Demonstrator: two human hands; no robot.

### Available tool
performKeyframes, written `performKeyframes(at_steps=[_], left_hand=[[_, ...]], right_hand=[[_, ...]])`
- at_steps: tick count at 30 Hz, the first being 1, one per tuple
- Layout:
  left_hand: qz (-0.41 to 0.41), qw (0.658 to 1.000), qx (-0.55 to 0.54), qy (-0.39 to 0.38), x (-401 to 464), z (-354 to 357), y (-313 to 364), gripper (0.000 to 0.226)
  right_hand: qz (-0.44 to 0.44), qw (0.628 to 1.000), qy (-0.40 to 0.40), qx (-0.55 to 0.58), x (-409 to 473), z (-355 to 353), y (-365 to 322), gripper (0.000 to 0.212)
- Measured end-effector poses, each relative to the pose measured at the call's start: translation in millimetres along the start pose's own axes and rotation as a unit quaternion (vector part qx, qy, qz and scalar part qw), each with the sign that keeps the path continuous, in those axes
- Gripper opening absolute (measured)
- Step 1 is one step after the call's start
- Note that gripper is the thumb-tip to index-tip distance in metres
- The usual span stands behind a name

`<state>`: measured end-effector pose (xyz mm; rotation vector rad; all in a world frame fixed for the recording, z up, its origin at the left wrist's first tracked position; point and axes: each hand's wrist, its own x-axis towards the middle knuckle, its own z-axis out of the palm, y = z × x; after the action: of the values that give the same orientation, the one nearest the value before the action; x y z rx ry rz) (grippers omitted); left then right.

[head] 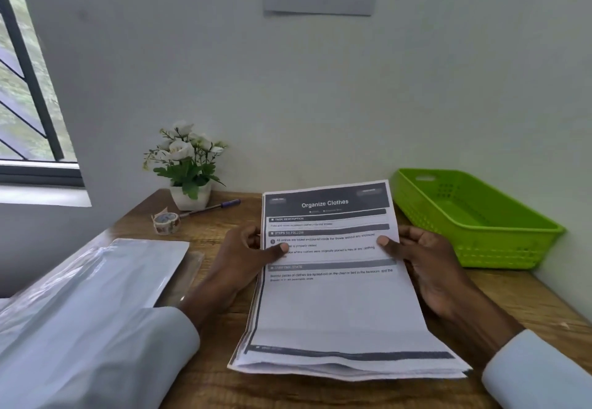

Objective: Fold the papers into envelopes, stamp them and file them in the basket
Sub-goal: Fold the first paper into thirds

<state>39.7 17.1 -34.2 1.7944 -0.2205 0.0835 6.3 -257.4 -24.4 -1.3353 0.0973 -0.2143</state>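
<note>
A stack of printed papers [339, 306], headed "Organize Clothes", is held above the wooden desk [217, 380] in front of me. My left hand [243, 258] grips its left edge, thumb on the top sheet. My right hand [426, 261] grips the right edge the same way. The sheets' near ends fan out loosely. A green plastic basket [499, 239] stands at the back right of the desk with nothing visible inside. A roll of patterned tape [166, 223] lies at the back left.
A white pot of white flowers [189, 168] stands against the wall, with a purple pen [211, 207] beside it. A clear plastic sleeve with grey sheets [128, 277] lies on the desk's left. A window is at far left.
</note>
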Motion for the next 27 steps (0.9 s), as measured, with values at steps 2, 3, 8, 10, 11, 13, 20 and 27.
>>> performKeyframes(at_steps=[2, 3, 8, 10, 11, 13, 20, 27], left_hand=[[0.005, 1.0, -0.008, -0.006, -1, 0, 1, 0.026], [0.006, 1.0, -0.008, -0.004, -1, 0, 1, 0.024], [-0.017, 1.0, 0.019, 0.006, 4, -5, -5, 0.019], [-0.008, 0.999, 0.034, 0.002, 4, -5, -4, 0.015], [-0.005, 0.999, 0.043, 0.002, 4, -5, -3, 0.013], [-0.002, 0.998, 0.056, 0.001, 4, -3, -1, 0.016], [0.026, 0.996, 0.083, 0.013, 2, -1, -2, 0.023], [0.019, 0.998, 0.036, 0.036, 5, -4, -4, 0.018]], right_hand=[[0.001, 1.0, -0.011, -0.015, 1, 0, 4, 0.019], [0.002, 1.0, -0.019, -0.02, 1, 0, 5, 0.017], [-0.061, 0.985, -0.013, -0.162, 0, 4, 13, 0.018], [-0.122, 0.956, 0.015, -0.268, 1, 4, 14, 0.019], [-0.148, 0.936, 0.026, -0.318, 2, 3, 14, 0.018], [-0.187, 0.897, 0.046, -0.399, 3, 1, 14, 0.019], [-0.223, 0.899, 0.06, -0.372, 2, -1, 11, 0.019], [-0.145, 0.98, -0.009, -0.137, -2, 6, 6, 0.013]])
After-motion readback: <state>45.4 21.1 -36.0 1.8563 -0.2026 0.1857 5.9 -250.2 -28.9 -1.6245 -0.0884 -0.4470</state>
